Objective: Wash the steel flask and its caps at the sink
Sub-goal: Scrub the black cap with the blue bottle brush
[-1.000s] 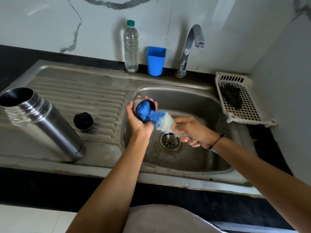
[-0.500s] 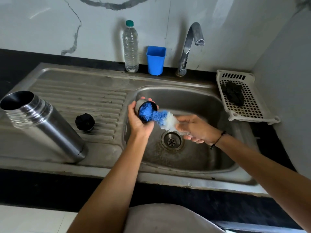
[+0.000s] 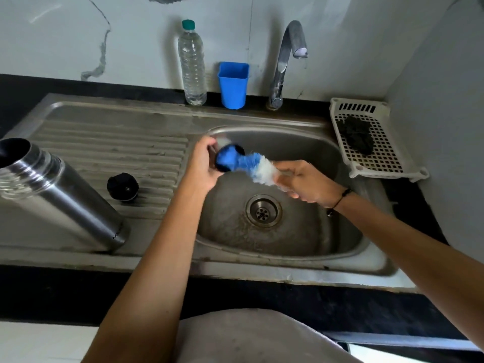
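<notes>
Blue-white brush (image 3: 251, 166) inside steel cap (image 3: 222, 149), both hands gripping

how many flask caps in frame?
2. One cap is gripped in the left hand over the basin, with the brush held by the right hand pushed into it. A black cap rests on the draining board beside the flask.
</notes>
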Motion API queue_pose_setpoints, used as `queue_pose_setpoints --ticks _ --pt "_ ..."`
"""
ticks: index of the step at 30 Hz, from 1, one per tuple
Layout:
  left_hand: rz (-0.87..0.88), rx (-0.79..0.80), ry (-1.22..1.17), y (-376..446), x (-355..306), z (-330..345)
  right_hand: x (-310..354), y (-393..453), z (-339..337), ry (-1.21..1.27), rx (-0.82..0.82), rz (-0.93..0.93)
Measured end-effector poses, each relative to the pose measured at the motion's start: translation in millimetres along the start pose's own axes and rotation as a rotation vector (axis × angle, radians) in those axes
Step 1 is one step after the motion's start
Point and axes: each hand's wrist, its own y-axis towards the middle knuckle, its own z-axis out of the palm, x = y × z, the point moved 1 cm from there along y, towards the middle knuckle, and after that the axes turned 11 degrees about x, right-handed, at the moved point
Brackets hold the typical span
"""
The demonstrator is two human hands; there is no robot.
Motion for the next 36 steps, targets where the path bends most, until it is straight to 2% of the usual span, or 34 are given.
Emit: queue_pose_setpoints --ticks 1,3,4,5,6,7,8,9,10,11,13,15,17,18,19,20,21,22,23,24,25,27,29,30,31,32,33,34,36 --pt "-0.073 -0.064 0.196 0 -2 -2 0 -3 -3 -0.248 -0.045 0.017" --pt "-0.148 -0.123 0.369 0 2 -2 -3 -6 -2 -0.763 -0.079 0.041" --pt "-0.136 -0.117 0.382 1 8 -2 -4 -6 4 -0.872 -0.089 0.019" --pt "-0.091 -0.113 0.356 0 16 -2 -2 -6 9 -0.863 -0.076 0.006" --pt "-0.043 -0.108 0.272 -1 23 -3 0 -7 10 -0.686 -0.044 -0.013" --pt "-0.005 -0.068 0.117 -2 29 -3 1 -7 9 -0.349 0.012 -0.006" --pt "0.044 0.022 -0.136 -5 33 -2 1 -7 7 -0.001 0.099 0.032" --pt "0.087 0.115 -0.4 -8 36 0 1 -8 4 0.222 0.155 0.072" --pt "0.104 0.167 -0.547 -10 38 1 -1 -10 1 0.317 0.174 0.087" --pt "0.075 0.16 -0.522 -11 36 2 -3 -11 -1 0.317 0.164 0.094" --pt "-0.027 0.056 -0.137 -5 31 0 -2 -10 -6 0.146 0.061 0.053" --pt "-0.097 -0.058 0.252 1 22 -5 3 -14 -11 -0.285 -0.043 0.038" --pt "-0.164 -0.082 0.319 4 17 -8 5 -17 -9 -0.812 -0.063 0.08" --pt "-0.174 -0.068 0.325 4 19 -9 7 -17 -2 -0.917 -0.068 0.061" --pt "-0.153 -0.043 0.3 2 22 -10 8 -17 4 -0.903 -0.047 0.034" --pt "-0.097 -0.008 0.223 0 26 -10 7 -15 7 -0.709 -0.005 -0.012" --pt "-0.036 0.066 0.05 -3 30 -9 7 -14 8 -0.353 0.042 -0.034" --pt "0.027 0.162 -0.222 -8 32 -7 4 -12 8 -0.004 0.115 -0.004" --pt "0.068 0.245 -0.468 -12 34 -4 1 -12 7 0.222 0.153 0.031" --pt "0.081 0.272 -0.561 -12 33 -4 -2 -12 6 0.311 0.159 0.049" --pt "0.055 0.25 -0.522 -11 30 -4 -3 -12 4 0.29 0.136 0.052" --pt "-0.05 0.106 -0.128 -4 19 -9 -2 -13 -1 -0.006 0.024 0.025" --pt "-0.177 0.004 0.263 -2 12 -11 4 -18 -8 -0.571 -0.058 0.071" --pt "-0.209 -0.024 0.343 -3 12 -11 6 -21 -9 -0.816 -0.065 0.104" --pt "-0.214 -0.027 0.378 -3 15 -10 9 -22 -6 -0.948 -0.069 0.096" --pt "-0.189 -0.015 0.374 -5 20 -10 12 -22 -1 -0.972 -0.06 0.073" --pt "-0.138 0.004 0.32 -7 26 -9 14 -21 4 -0.864 -0.035 0.048" --pt "-0.086 0.039 0.184 -8 31 -8 14 -20 6 -0.608 0.007 0.026" --pt "0.006 0.189 -0.328 -12 36 -5 7 -16 8 0.044 0.107 0.077"
